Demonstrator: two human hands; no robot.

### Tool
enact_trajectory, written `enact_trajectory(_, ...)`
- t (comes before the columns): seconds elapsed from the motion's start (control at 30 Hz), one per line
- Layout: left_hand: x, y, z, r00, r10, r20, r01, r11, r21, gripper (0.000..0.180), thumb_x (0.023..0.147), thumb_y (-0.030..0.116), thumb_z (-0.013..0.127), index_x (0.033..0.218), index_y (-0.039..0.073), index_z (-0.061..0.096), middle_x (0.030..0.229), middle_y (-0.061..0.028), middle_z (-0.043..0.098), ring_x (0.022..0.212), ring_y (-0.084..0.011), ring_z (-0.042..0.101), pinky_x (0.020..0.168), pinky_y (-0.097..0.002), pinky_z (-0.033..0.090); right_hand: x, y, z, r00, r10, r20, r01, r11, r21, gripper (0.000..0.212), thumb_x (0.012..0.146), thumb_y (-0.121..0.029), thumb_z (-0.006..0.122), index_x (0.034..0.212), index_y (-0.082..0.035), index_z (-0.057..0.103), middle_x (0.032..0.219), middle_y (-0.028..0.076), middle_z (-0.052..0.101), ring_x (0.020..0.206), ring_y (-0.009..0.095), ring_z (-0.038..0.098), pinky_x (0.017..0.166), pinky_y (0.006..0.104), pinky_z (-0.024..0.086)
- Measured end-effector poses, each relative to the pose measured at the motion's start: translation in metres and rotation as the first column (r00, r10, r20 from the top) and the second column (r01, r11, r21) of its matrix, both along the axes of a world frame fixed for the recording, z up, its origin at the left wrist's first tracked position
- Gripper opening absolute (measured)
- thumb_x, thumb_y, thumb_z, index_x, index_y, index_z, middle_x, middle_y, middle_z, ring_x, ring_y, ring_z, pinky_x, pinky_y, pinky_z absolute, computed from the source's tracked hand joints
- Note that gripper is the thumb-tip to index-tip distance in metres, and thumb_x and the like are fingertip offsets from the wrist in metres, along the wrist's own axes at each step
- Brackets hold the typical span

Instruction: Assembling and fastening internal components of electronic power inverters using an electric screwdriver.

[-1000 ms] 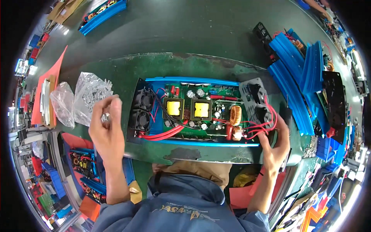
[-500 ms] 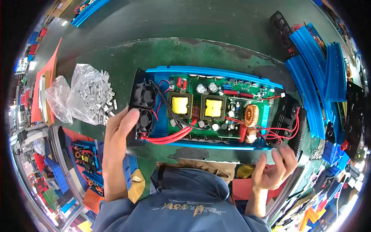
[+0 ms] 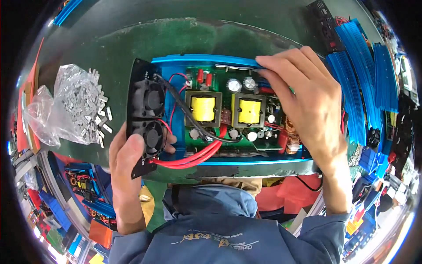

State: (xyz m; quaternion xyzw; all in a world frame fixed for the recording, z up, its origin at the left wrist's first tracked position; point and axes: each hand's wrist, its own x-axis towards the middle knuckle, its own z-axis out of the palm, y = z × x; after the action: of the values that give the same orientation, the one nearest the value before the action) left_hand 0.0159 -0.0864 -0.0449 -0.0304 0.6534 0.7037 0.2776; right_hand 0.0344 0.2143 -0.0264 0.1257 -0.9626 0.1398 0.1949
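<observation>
My left hand (image 3: 124,165) is closed around the lower part of a black end panel (image 3: 137,79), with its thumb near the lower of two black fans (image 3: 154,97) and fingertips showing on the inner side. The panel stands at the left end of an open blue metal housing (image 3: 198,59). My right hand (image 3: 312,99) reaches over the housing and pinches its far edge between thumb and fingers. Inside lies a green circuit board (image 3: 211,143) with two yellow-wrapped transformers (image 3: 203,109) and thick red cables (image 3: 198,159). My right hand hides part of the board's right side.
A clear plastic bag (image 3: 46,116) and a pile of small grey metal pieces (image 3: 83,108) lie on the green bench at left. More blue housings (image 3: 351,83) and a black fan panel (image 3: 324,26) are at right. Below left, a shelf holds other circuit assemblies (image 3: 85,185).
My right hand has moved from the near right side up to the housing's far edge. My left hand now wraps the fan panel, and the housing appears shifted and slightly turned.
</observation>
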Motion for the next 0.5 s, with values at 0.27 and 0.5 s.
enact_trajectory(0.27,-0.001,-0.004,0.000,0.999,-0.041,-0.006,0.042,0.998,0.054,0.057,0.094,0.042,0.063,0.125,-0.006,0.058,0.095,-0.0091,0.067,0.086,-0.0132,0.063,0.078,-0.0275,0.050,-0.020,-0.012,0.018,0.986,0.126,0.110,-0.120,0.991,-0.066,0.022,0.078,-0.001,0.080,0.098,-0.001,0.071,0.090,0.010,0.067,0.082,0.027,0.066,0.071,0.0337,0.054)
enact_trajectory(0.5,0.007,-0.001,0.011,0.991,-0.005,-0.132,-0.004,0.997,-0.071,0.067,0.078,0.014,0.073,0.137,-0.005,0.049,0.110,-0.0064,0.062,0.098,-0.0093,0.059,0.077,-0.0228,0.048,-0.037,-0.027,0.017,0.983,0.161,0.083,-0.171,0.976,0.135,0.019,0.076,-0.006,0.082,0.089,-0.003,0.069,0.083,0.009,0.065,0.075,0.030,0.065,0.065,0.0369,0.053)
